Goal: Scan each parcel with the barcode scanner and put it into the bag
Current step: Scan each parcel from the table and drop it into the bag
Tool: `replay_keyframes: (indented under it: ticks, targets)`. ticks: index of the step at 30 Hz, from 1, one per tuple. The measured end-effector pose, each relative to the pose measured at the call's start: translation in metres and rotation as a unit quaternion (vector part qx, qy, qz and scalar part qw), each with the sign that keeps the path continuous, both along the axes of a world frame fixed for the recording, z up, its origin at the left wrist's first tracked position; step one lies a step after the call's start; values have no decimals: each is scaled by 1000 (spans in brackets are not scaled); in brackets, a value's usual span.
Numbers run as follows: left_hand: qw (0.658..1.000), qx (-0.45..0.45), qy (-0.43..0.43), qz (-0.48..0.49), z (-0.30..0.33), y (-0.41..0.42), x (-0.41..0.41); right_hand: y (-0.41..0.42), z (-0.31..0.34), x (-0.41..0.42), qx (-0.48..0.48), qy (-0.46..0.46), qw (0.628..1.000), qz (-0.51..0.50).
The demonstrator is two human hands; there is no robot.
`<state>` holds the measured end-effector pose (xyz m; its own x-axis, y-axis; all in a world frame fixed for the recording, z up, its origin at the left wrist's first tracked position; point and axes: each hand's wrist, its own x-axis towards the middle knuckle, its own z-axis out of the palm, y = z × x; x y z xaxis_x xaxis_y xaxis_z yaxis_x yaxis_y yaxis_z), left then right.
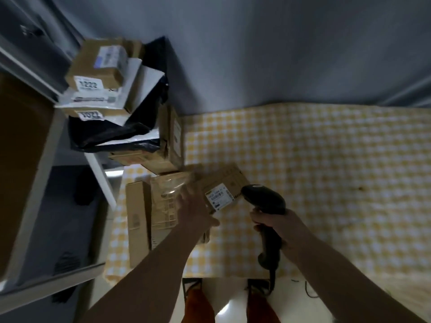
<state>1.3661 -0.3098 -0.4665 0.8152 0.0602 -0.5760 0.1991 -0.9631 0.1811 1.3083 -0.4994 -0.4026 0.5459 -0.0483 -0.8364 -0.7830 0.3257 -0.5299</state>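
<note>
Parcel being scanned [221, 190]: brown cardboard box, tilted, white barcode label facing up, above the yellow-checked desk.
Barcode scanner [264, 201]: black, pistol-shaped, head just beside the label, handle pointing down.
Other parcels: long flat cartons [137, 220] lying near the desk's left edge; a stack of boxes and mailers [98, 73] behind them.
Bag: dark plastic [112, 134], crumpled within the stack.

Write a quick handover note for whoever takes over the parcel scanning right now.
Left hand holds a small cardboard parcel tilted up, label facing the scanner.
Right hand grips the barcode scanner, aimed at that label.
More parcels lie flat on the checked table at left; a stack sits beyond them on the left.
The bag isn't clearly identifiable; black plastic lies in the stack.
Left: finish this scan, bag it, then do the rest.
</note>
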Motion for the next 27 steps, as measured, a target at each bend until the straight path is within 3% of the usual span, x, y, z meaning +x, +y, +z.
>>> replay_keyframes:
  ticks: [7,13,17,23,27]
  targets:
    - [999,-6,-14,-50,-56,6,23,21,-40,0,1,30,997,-68]
    - [997,-7,4,-81,-45,17,33,36,-40,-2,-14,37,994,-102]
    - [995,-66,-11,-76,-8,30,35,47,-15,2,-3,6,993,-119]
    - [979,-144,-8,-143,70,44,28,63,47,12,-34,-40,986,-157]
    - [964,-185,-50,-184,125,46,28,72,89,7,-29,-68,981,-179]
